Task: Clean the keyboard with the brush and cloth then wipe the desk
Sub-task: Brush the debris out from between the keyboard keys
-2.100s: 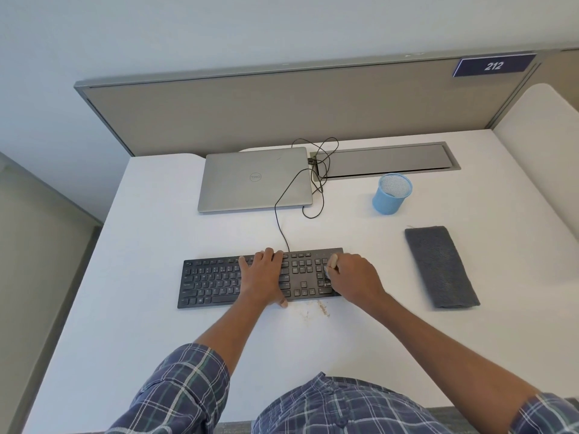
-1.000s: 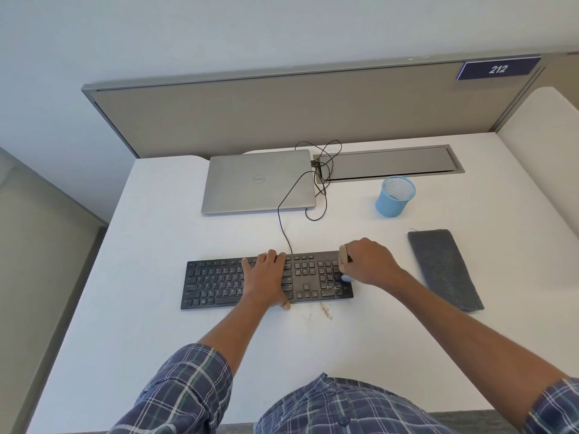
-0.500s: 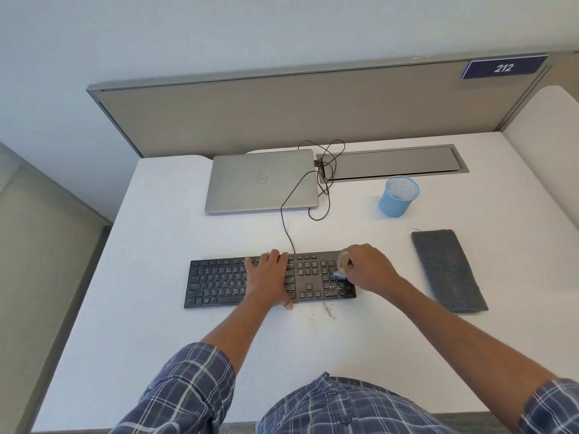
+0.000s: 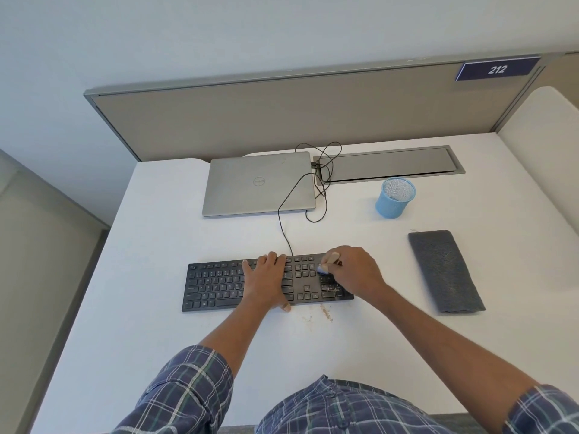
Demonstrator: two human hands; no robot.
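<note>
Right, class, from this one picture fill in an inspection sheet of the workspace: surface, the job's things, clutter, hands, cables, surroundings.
Surface: white desk, brown crumbs in front of the keyboard.
Job's things: black keyboard flat on the desk; brush over its right-hand keys; grey cloth folded to the right, untouched.
Clutter: closed silver laptop and blue mesh cup behind the keyboard.
Hands: left hand rests flat on the keys; right hand grips the brush.
Cables: black cable runs from the keyboard's back edge and loops beside the laptop.
Surroundings: beige partition with a sign reading 212; grey hatch set in the desk.

White desk: keyboard, laptop, cup, cloth
</note>
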